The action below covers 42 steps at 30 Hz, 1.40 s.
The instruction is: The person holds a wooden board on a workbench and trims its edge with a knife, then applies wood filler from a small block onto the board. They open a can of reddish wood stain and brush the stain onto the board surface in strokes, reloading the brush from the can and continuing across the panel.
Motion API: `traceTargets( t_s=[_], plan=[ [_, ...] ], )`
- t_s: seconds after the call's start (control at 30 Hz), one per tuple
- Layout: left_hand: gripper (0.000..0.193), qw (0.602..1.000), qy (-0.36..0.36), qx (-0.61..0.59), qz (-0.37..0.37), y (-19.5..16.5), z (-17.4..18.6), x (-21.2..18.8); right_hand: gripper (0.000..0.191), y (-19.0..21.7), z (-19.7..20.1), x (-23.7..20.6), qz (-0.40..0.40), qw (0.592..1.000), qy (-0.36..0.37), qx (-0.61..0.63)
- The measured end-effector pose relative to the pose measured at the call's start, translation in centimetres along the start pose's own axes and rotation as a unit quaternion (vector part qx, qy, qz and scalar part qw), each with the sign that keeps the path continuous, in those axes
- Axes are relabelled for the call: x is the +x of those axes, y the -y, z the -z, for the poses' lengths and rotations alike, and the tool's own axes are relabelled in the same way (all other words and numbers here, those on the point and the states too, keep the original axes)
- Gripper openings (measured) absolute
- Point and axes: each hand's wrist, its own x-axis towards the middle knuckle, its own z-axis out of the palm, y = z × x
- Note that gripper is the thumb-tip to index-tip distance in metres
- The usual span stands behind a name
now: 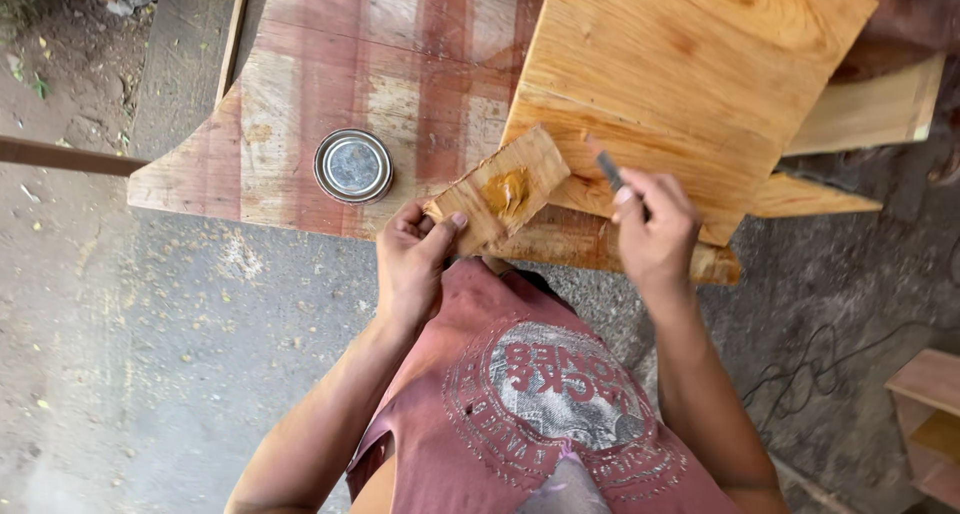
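I am holding a small wood scrap (497, 191) in my left hand (412, 264), fingers closed on its lower corner, thumb on top. The scrap is tilted, w/ a blob of yellow-brown paste (508, 191) near its middle. It is hanging just over the near edge of the surface (300, 104), a red-and-pale striped board.

My right hand (655, 229) is gripping a thin flat tool (605, 166), prob. a putty knife; fingers are closed around the handle. The blade tip is touching the big light wood panel (690, 64), just right of the scrap.

Left of the scrap, a round metal tin (353, 166) is standing on the surface, lid on. Under the panel more planks (870, 114) are lying. Below is the dusty concrete floor (150, 324).
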Motion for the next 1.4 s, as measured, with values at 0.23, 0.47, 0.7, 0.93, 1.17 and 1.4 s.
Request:
traceTargets(
  t_s=[0.23, 0.47, 0.7, 0.93, 1.17, 1.4],
  plan=[
    [0.023, 0.999, -0.038, 0.017, -0.024, -1.9, 0.1, -1.6, 0.022, -5.6, -2.2, 16.0, 0.201, 0.969, -0.044, -0.134],
    [0.024, 0.999, -0.050, 0.004, -0.021, -0.7, -2.8, 0.0, 0.024, -8.0, -5.3, 23.9, 0.250, 0.945, -0.029, -0.208],
    [0.025, 0.999, -0.047, 0.020, -0.010, -1.0, -4.0, 1.0, 0.029, -8.0, -4.5, 24.8, 0.300, 0.924, -0.020, -0.236],
    [0.025, 0.998, -0.059, 0.007, 0.002, -1.8, -4.5, 1.1, 0.030, -7.7, -4.9, 25.3, 0.335, 0.912, -0.005, -0.236],
    [0.025, 0.998, -0.062, 0.015, 0.005, -2.0, -4.9, 0.9, 0.026, -9.0, -4.7, 26.0, 0.242, 0.942, 0.045, -0.228],
    [0.026, 0.998, -0.070, 0.006, -0.002, -2.3, -5.2, 0.8, 0.024, -9.7, -5.7, 25.9, 0.263, 0.936, 0.021, -0.232]
  ],
)
